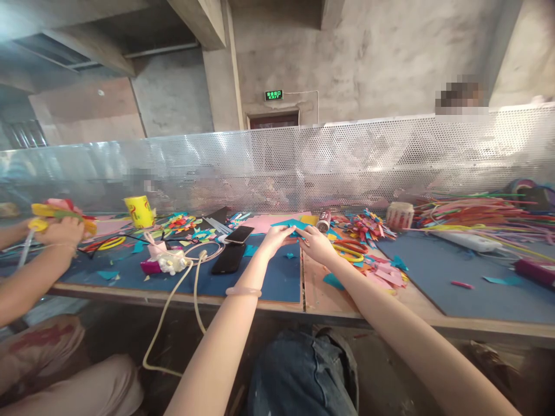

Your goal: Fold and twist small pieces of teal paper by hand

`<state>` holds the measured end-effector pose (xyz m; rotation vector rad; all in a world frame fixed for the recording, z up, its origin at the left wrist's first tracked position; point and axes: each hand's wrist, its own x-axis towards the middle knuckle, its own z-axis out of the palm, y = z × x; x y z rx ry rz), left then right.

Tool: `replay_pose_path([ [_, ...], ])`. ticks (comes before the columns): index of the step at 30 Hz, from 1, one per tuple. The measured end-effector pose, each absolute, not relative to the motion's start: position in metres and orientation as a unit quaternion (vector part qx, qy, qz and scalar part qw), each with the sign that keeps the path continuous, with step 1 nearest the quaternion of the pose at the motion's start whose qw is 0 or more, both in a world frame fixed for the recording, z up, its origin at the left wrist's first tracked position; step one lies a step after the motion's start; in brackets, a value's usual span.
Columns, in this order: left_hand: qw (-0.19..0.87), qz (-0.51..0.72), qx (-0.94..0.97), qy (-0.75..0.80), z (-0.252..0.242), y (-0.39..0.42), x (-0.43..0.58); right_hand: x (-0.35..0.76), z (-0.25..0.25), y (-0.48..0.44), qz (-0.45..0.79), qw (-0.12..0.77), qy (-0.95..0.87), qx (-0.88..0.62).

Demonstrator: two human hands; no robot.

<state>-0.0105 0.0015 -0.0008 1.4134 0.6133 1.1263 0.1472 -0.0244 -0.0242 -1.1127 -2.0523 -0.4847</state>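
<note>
Head view: bare left hand [277, 240] and bare right hand [315, 241] pinch a bright blue piece of paper [288, 223]

Both hands meet over a pale wooden table [323, 294], the paper between their bent fingertips. The left closes on it from one side, the right from the other; which fingertips bear on it is too small to tell. A pale pink ring-shaped bangle [243, 293] circles the left forearm.

Just left of the hands, two black rectangular phones [229, 259] lie near a blue flat mat's [264, 289] far edge. Farther left are a white power socket with cream cable [173, 261] and a yellow cylindrical can [139, 211].

To the right, a dark red printed can [324, 221] leans close to the right hand. Beyond it sit a multicoloured cluster of folded paper [369, 225], pink paper scraps [385, 274] and a pale patterned cylindrical container [399, 216]. A silvery perforated metal screen [347, 162] stands behind.

At far left, a co-worker's hand [65, 232] touches a yellow, red and green flower-like object [56, 210].
</note>
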Motion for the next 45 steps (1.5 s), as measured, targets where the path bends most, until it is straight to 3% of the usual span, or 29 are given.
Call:
replay_pose_path([
  [8, 0.566, 0.474, 0.626, 0.252, -0.002, 0.002, -0.011, 0.147, -0.018, -0.023, 0.052, 0.509, -0.739, -0.438],
  [13, 0.537, 0.437, 0.65, 0.311, 0.0, -0.001, -0.009, 0.151, -0.017, -0.02, 0.184, 0.51, -0.727, -0.422],
  [21, 0.483, 0.43, 0.686, 0.334, -0.001, 0.0, -0.008, 0.151, -0.019, -0.019, 0.293, 0.508, -0.695, -0.416],
  [45, 0.516, 0.458, 0.643, 0.333, -0.002, 0.001, -0.005, 0.152, -0.02, -0.016, 0.31, 0.529, -0.662, -0.431],
])
